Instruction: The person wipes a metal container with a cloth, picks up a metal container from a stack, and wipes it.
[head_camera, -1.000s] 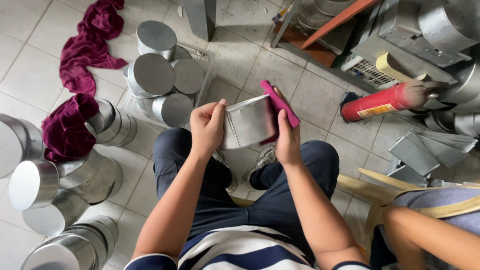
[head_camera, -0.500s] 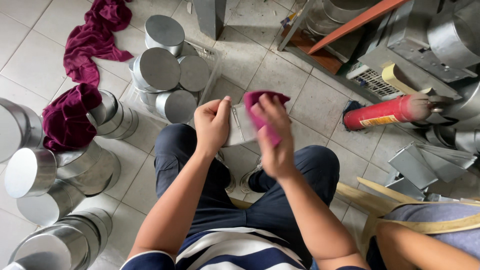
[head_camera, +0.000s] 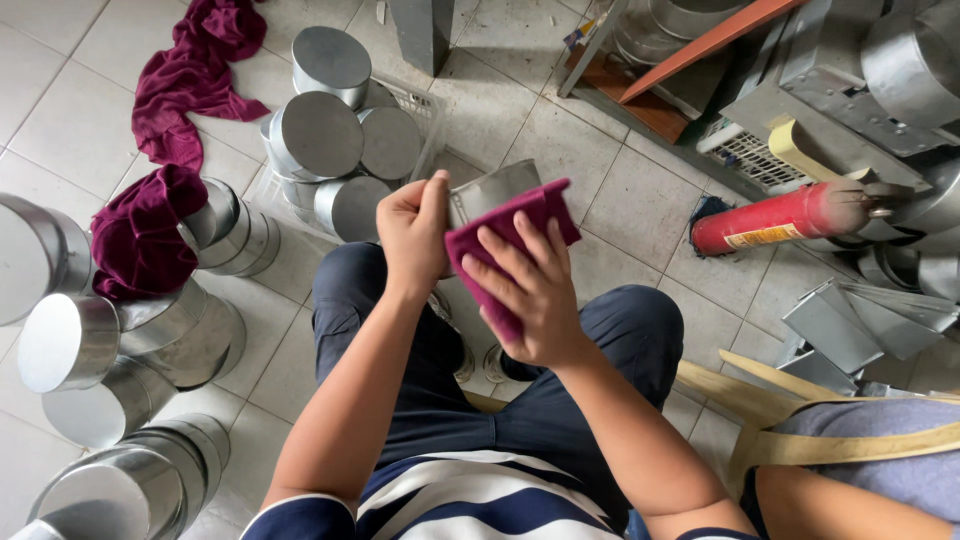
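The metal tin (head_camera: 497, 189), its rim exposed, sits clamped in the left hand (head_camera: 413, 232)'s grip, right hand (head_camera: 530, 295) pressing a magenta cloth (head_camera: 505, 240).

Shiny smooth metal tin (head_camera: 497, 187); soft matt magenta cloth (head_camera: 505, 240); glossy red metal extinguisher (head_camera: 785, 217).

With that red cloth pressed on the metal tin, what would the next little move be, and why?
Probably a short wipe of the cloth across the tin. The right hand lies flat on the cloth, covering most of the tin, while the left hand grips its edge and steadies it.
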